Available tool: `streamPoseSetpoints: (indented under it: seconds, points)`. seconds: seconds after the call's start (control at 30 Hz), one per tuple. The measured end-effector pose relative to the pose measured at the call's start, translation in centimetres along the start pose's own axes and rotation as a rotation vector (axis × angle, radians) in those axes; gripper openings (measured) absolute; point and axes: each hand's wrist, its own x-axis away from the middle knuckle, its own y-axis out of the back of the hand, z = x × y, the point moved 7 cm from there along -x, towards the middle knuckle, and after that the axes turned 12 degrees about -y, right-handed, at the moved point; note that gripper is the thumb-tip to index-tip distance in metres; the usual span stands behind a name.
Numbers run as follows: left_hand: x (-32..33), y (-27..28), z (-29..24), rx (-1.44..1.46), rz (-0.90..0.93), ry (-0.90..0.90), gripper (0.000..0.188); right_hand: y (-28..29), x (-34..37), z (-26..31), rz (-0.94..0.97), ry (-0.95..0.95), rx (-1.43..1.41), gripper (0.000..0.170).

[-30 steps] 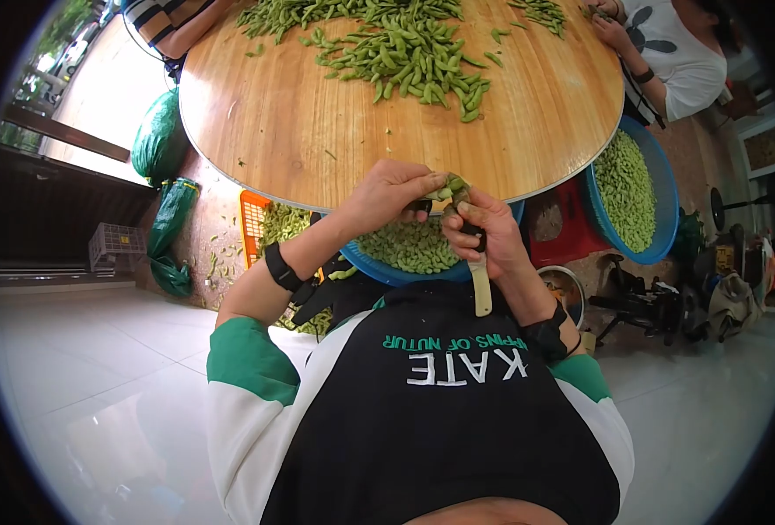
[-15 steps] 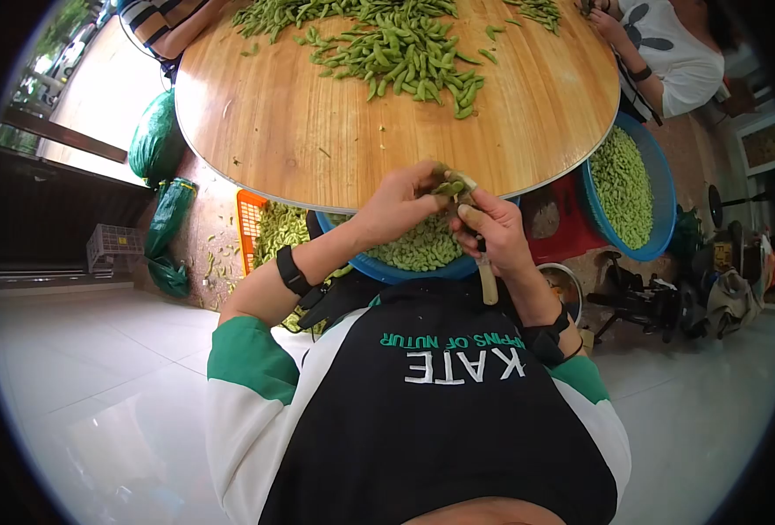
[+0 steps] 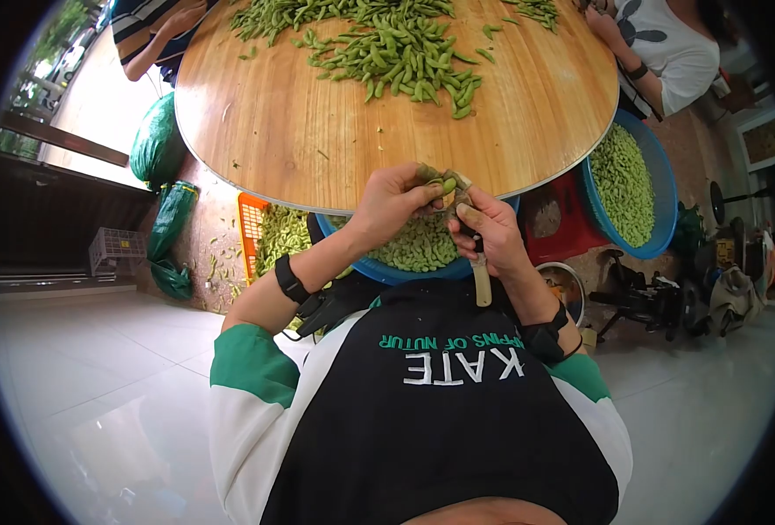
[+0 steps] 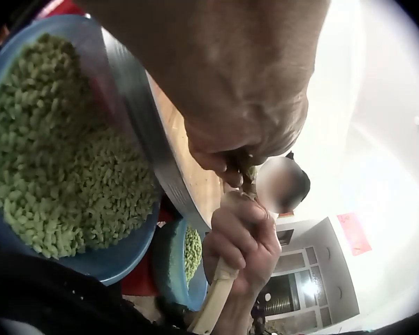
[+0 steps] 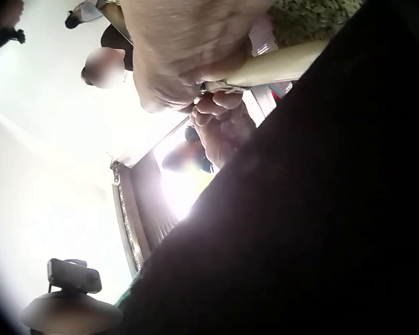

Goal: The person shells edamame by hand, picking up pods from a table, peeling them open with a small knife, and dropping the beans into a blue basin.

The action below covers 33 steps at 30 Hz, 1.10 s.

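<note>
My left hand (image 3: 387,203) pinches a green soybean pod (image 3: 448,185) above the near edge of the round wooden table (image 3: 317,157). Close against it, my right hand (image 3: 497,229) grips a cream-handled knife (image 3: 483,284); the handle points down toward my shirt and the fingers hide the blade. The fingertips of both hands meet at the pod. In the left wrist view the knife handle (image 4: 215,300) sticks out below the right hand (image 4: 241,244). Beneath the hands stands a blue basin (image 3: 378,273) of shelled green beans (image 3: 418,245).
A heap of soybean pods (image 3: 405,57) lies on the table's far part. Another blue basin (image 3: 669,210) of beans stands at right, beside a red stool (image 3: 571,232). An orange basket (image 3: 249,229) holds pods at left, near green sacks (image 3: 158,144). Other people sit across the table.
The left fingers have shifted around the pod, and a green bean or pod end now shows between the hands. The knife handle has swung slightly. The person at upper left has moved an arm.
</note>
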Motion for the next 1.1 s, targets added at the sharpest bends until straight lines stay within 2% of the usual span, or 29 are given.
streamPoseSetpoints:
  seconds: [0.17,0.27,0.5,0.6,0.67,0.7,0.73,0.77,0.87,0.9,0.97,1.1]
  points:
    - [0.2,-0.2,0.1,-0.150,0.068,0.006,0.017,-0.3,0.1,0.1,0.048,-0.010,-0.044,0.030]
    - [0.2,-0.5,0.1,-0.108,0.059,-0.081,0.016,0.0,-0.1,0.0,0.006,0.026,0.056,0.031]
    - [0.3,-0.2,0.4,-0.094,0.004,-0.096,0.016,0.0,-0.2,0.2,-0.076,0.142,0.186,0.035]
    - [0.0,-0.2,0.9,0.071,0.030,-0.031,0.013,0.2,-0.3,0.5,-0.053,0.170,0.213,0.037]
    - [0.3,-0.7,1.3,0.400,0.020,0.169,0.010,0.3,-0.7,0.5,-0.008,0.164,0.205,0.037]
    - [0.4,-0.6,1.5,0.401,0.019,0.171,0.010,0.4,-0.6,0.9,-0.070,0.246,0.353,0.036]
    - [0.8,-1.2,2.1,0.525,0.058,0.252,0.010,0.4,-0.4,1.3,-0.132,0.328,0.501,0.035]
    - [1.2,-1.9,2.5,0.648,0.099,0.334,0.010,0.5,-0.4,1.1,-0.133,0.327,0.500,0.035]
    - [0.8,-1.6,1.7,0.486,-0.010,0.278,0.012,0.7,-0.2,0.9,-0.147,0.325,0.446,0.035]
    - [0.7,-1.5,1.7,0.488,-0.011,0.277,0.012,0.9,-0.1,0.8,-0.152,0.261,0.382,0.033]
    - [-0.1,-0.6,1.1,0.186,0.029,0.146,0.012,1.2,-0.2,0.8,-0.155,0.205,0.320,0.030]
    - [0.1,-0.8,1.7,0.051,0.104,0.122,0.011,1.2,-0.6,1.4,-0.160,0.181,0.247,0.014]
